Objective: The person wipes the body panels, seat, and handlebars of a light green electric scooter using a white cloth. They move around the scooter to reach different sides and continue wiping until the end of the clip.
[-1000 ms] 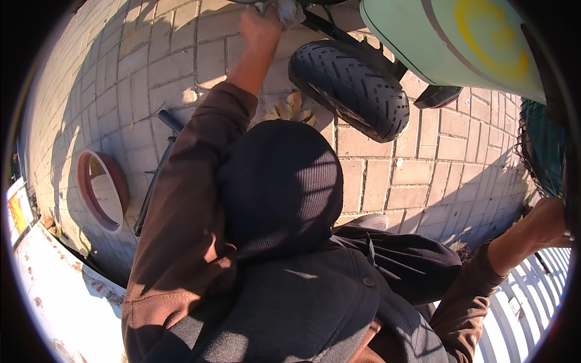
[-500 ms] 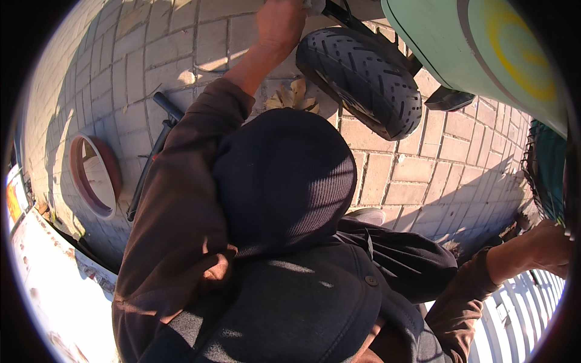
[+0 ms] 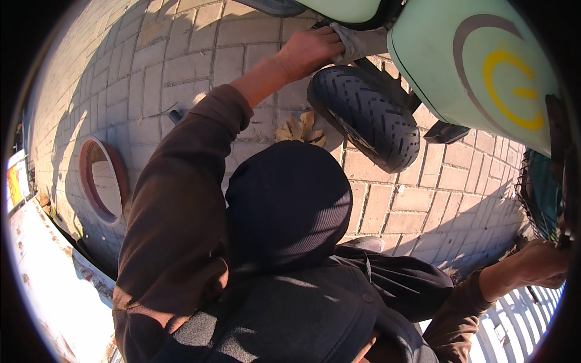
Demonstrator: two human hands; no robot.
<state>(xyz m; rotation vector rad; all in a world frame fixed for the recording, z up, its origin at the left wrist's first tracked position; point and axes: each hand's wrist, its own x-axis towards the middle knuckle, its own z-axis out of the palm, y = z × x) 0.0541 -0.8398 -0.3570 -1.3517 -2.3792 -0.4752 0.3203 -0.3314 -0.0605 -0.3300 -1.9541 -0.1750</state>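
My left hand (image 3: pixel 311 53) is closed on a crumpled grey cloth (image 3: pixel 348 45) against the underside of a pale green scooter or moped body (image 3: pixel 423 66), just above its black treaded tyre (image 3: pixel 369 118). Out at the right rim, my right hand (image 3: pixel 535 265) has its fingers curled in beside a dark part of the vehicle. What it grips is cut off by the picture's dark edge. Between my arms, a rounded dark ribbed fabric shape (image 3: pixel 290 206), perhaps my knee, blocks part of the ground.
On the brick paving (image 3: pixel 417 199) at left stands a pinkish round basin or hoop (image 3: pixel 121 175). The end of a dark rod (image 3: pixel 175 116) shows beside my sleeve. Dry leaves (image 3: pixel 301 130) lie near the tyre. A dark green thing in black mesh (image 3: pixel 537 193) is at right.
My left hand has come down and to the right with the cloth, which now shows plainly. The view has shifted, so more of the green body is visible. My right hand stays at the right rim.
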